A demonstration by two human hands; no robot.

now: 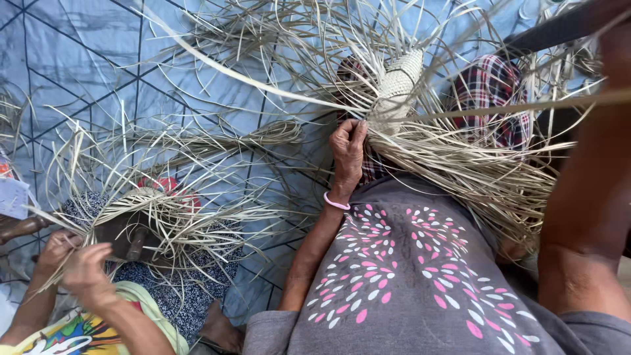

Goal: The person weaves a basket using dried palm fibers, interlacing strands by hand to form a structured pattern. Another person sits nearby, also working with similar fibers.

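Woven tube [397,85] of pale palm strips, lying over the lap on a checked cloth [490,85]; taken as reference for all positions

Left hand [348,152]: just below-left of the tube, fingers curled tight round its open end, where the weave stops and the loose strips [473,171] fan out below-right of it. Pink bangle [335,202] on that wrist

Right hand [618,46]: far right of the tube, at the frame edge, largely cut off. One strip runs from the tube towards it. Grip cannot be told

Step, as judged: plaiting under way, woven end pinned while a strip is drawn out sideways. Next move would call for the left hand's hold kept firm so the weave stays close, and a single strip picked out of the tangle

Well below-left of the tube: another person's two hands [79,263] at a second strip bundle [154,204], all on a blue sheet [79,52]

Counts: woven tubes 1; second bundles 1; own hands 2 (one only partly seen); other person's hands 2; bangles 1; loose strips too many to count
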